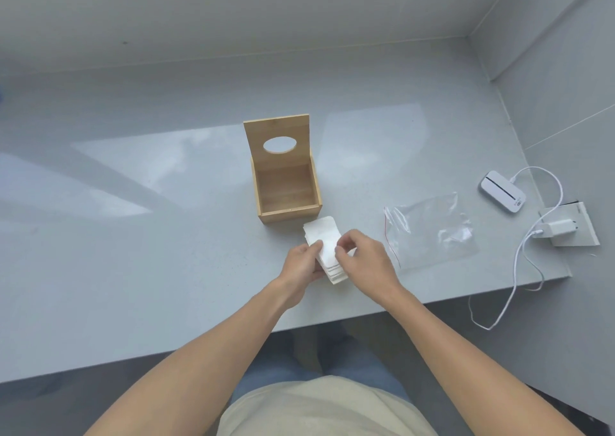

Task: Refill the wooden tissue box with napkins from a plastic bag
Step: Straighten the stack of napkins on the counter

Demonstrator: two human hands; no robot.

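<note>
The wooden tissue box stands on the grey bench in the head view, a little beyond the hands. Its lid, with an oval hole, is swung up and stands upright at the far side, and the inside of the box shows only bare wood. Just in front of the box, a stack of white napkins is held between the two hands, its far end close to the front wall of the box but apart from it. The left hand grips the left side of the stack, thumb on top and fingers underneath. The right hand comes from the right with the wrist bent inward, and its thumb and forefinger pinch the top napkin. Both forearms are bare and reach forward from the body over the bench edge. To the right of the hands the clear plastic bag lies flat on the bench. Further right lie a small white device, a white cable and a charger plug.
</note>
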